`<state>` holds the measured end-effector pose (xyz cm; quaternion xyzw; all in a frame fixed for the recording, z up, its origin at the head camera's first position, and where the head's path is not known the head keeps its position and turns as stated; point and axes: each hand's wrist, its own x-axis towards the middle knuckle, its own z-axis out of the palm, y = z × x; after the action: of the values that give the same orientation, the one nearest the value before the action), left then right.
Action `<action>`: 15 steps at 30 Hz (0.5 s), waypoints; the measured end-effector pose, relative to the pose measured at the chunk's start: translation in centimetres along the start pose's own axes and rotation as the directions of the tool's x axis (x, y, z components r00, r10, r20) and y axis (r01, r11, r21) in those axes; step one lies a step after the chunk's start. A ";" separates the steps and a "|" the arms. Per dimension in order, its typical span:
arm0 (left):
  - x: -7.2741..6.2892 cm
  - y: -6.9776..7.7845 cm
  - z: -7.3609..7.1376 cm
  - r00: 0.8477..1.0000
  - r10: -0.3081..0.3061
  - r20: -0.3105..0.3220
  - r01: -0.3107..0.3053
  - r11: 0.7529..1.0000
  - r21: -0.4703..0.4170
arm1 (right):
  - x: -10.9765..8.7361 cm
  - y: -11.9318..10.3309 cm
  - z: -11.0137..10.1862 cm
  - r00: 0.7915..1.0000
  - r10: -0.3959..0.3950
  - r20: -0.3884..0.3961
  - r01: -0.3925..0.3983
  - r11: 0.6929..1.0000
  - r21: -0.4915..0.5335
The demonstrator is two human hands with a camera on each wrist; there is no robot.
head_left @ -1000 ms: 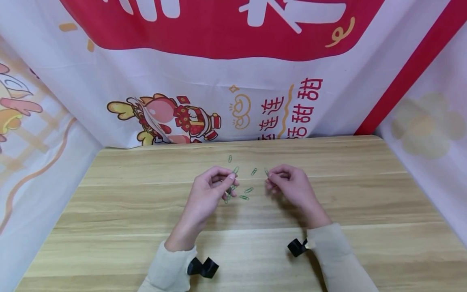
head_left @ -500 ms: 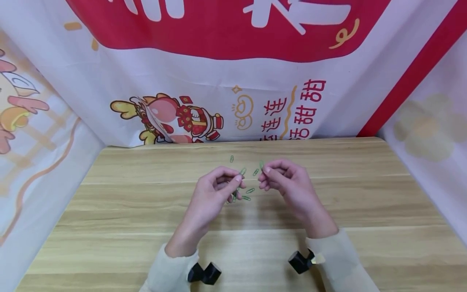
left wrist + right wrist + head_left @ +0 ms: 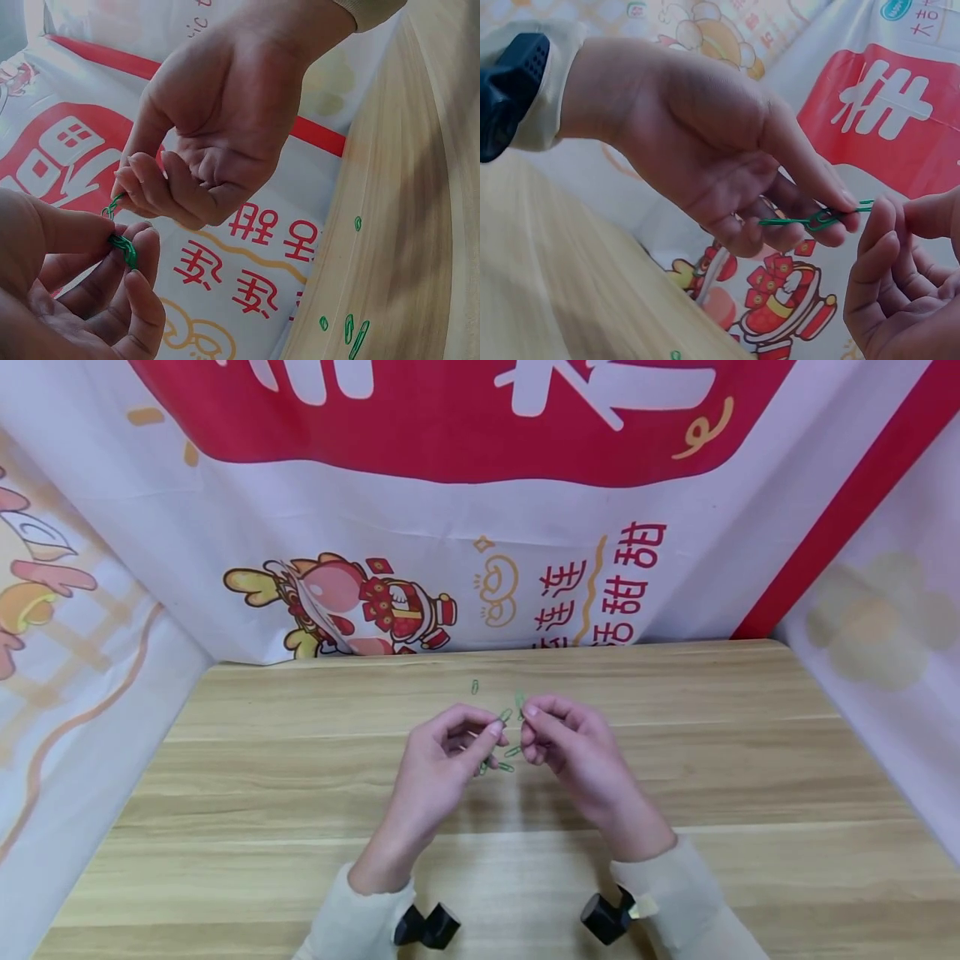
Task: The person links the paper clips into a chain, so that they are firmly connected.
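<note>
My left hand (image 3: 444,764) pinches a green paper clip (image 3: 506,715) between thumb and index finger. More green clips (image 3: 821,219), linked together, hang beneath its fingers in the right wrist view. Facing it, my right hand (image 3: 576,753) holds another green paper clip (image 3: 519,700) by thumb and fingertips. In the left wrist view, the right hand's clip (image 3: 115,202) meets the clip bunch (image 3: 126,253) at the left fingertips. Whether the two are hooked cannot be made out. Fingers partly cover both clips.
Several loose green paper clips lie on the wooden table (image 3: 300,793), including one clip (image 3: 475,687) farther back and one clip (image 3: 513,752) below the hands. A printed cloth (image 3: 420,510) stands behind the table. Black devices (image 3: 427,927) sit at the wrists.
My right hand has moved left with its paper clip, and my left hand has shifted slightly right. The gap between the two held clips has narrowed until they nearly meet.
</note>
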<state>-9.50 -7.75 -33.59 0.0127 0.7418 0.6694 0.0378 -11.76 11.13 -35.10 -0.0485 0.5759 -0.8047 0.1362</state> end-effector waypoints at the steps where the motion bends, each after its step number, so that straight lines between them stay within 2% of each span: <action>1: 0.0 0.0 0.1 1.000 0.006 -0.002 -0.006 1.000 0.008 | 0.0 0.1 0.0 1.000 0.005 0.002 -0.005 1.000 0.008; 15: 0.0 -0.1 0.3 0.999 0.037 -0.021 -0.035 0.997 0.063 | 0.1 0.3 0.2 0.998 0.049 0.043 -0.051 0.997 0.053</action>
<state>-9.44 -7.46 -33.71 0.0197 0.7623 0.6467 0.0170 -11.74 10.85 -35.36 -0.0472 0.5518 -0.8152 0.1694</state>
